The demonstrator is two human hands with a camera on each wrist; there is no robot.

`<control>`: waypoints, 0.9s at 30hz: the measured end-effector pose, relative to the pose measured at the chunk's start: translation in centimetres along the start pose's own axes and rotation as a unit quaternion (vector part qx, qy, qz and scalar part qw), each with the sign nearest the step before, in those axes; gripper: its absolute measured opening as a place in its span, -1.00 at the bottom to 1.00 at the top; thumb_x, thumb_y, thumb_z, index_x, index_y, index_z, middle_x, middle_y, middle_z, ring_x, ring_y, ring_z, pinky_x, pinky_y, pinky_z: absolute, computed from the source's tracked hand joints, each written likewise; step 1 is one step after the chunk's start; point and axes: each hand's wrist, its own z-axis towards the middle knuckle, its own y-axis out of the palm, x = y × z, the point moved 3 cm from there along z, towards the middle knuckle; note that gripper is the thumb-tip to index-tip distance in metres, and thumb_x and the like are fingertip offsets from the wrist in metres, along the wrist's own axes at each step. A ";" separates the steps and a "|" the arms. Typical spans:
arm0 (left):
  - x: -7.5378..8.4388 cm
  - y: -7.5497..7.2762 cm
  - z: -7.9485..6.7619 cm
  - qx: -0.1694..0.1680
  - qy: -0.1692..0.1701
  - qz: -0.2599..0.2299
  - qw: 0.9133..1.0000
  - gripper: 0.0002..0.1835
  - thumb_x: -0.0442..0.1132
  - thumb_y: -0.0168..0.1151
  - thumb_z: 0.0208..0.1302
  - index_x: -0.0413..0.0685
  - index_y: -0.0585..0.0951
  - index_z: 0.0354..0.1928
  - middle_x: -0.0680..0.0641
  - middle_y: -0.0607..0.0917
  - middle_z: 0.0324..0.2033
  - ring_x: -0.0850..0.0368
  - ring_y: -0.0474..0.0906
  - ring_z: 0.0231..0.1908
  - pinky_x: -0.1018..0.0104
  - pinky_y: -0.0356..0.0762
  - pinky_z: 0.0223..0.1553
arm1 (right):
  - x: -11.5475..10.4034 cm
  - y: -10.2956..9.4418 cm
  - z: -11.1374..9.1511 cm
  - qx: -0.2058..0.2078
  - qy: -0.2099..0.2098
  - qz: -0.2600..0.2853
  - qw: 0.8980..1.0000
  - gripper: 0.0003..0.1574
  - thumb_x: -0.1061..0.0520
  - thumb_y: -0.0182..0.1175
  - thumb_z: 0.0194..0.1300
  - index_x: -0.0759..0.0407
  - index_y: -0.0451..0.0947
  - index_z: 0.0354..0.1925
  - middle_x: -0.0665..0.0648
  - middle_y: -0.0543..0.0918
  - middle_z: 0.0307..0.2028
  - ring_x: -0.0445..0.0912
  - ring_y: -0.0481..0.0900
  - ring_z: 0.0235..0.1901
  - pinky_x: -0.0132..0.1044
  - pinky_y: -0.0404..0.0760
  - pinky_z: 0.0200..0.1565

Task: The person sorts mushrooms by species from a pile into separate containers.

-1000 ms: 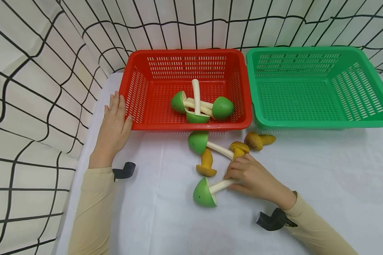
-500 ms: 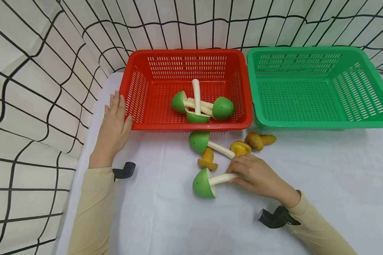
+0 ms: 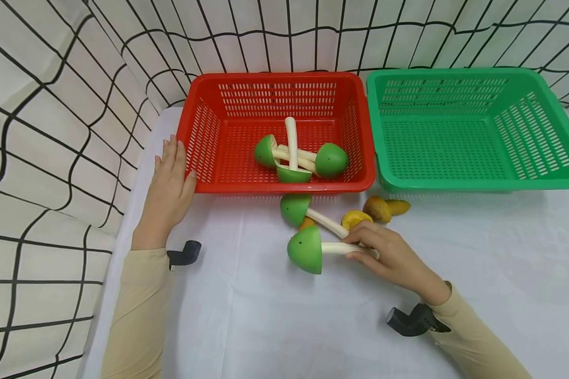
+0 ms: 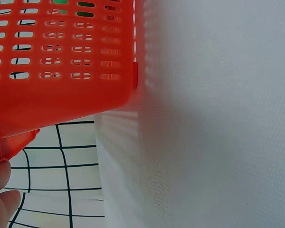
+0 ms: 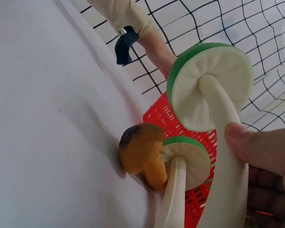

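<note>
My right hand pinches the white stem of a green-capped toy mushroom, cap to the left; in the right wrist view the thumb lies along the stem. A second green-capped mushroom lies on the cloth by the red basket, its stem reaching toward that hand. Close by are a yellow mushroom, a brown-capped mushroom and another orange-brown mushroom, mostly hidden in the head view. My left hand rests with straight fingers against the red basket's left side.
Several green-capped mushrooms lie inside the red basket. A green basket stands directly to its right. Black wire mesh with white sheeting behind it borders the left and back. White cloth covers the table.
My right hand has moved the held mushroom up toward the red basket, over the orange-brown one, turning its stem nearly level in the head view. The left hand stays put.
</note>
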 end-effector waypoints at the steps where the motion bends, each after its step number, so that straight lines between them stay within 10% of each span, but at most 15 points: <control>1: 0.0 0.0 0.0 0.000 0.000 0.000 1.000 -0.35 -0.21 -0.22 0.41 -0.41 -0.06 0.41 -0.20 -0.16 0.45 0.01 -0.34 0.44 0.02 -0.35 0.38 | 0.0 -0.1 0.0 0.005 0.001 0.001 1.000 -0.59 -0.14 0.07 0.33 0.17 0.56 -0.22 -0.02 0.57 -0.28 -0.21 0.42 -0.34 -0.48 0.40 -0.31; 27: 0.1 -0.1 -0.1 -0.001 -0.002 0.001 1.000 -0.35 -0.21 -0.22 0.41 -0.42 -0.06 0.40 -0.22 -0.16 0.45 -0.02 -0.33 0.44 -0.01 -0.35 0.38 | 0.8 -2.1 -1.4 0.003 0.073 -0.029 0.997 -0.64 0.43 0.37 -0.03 0.20 0.53 -0.24 0.00 0.55 -0.24 -0.23 0.49 -0.32 -0.56 0.48 -0.27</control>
